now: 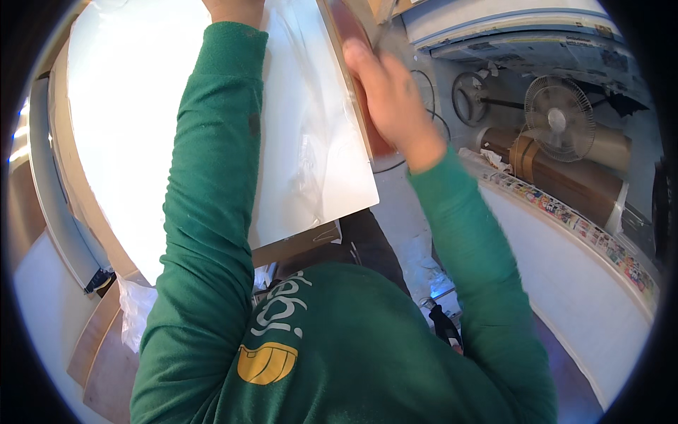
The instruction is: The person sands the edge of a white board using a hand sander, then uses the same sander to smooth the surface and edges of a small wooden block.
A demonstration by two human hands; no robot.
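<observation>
A wide white panel lies in front of me, with wrinkled clear plastic film over its right part. My left hand reaches over the panel to the top edge of the view. Only the wrist and the back of that hand show; its fingers are cut off. Along the panel's right side runs a reddish-brown strip with a smooth face. My right hand is closed over this strip at the panel's edge, thumb side toward the panel. The other fingers are partly hidden.
On the right, a fan with a wire guard stands by brown wrapped rolls. A long white panel with a printed-paper edge curves nearby. Cables and a black-handled tool lie lower. Plastic wrap hangs at left.
</observation>
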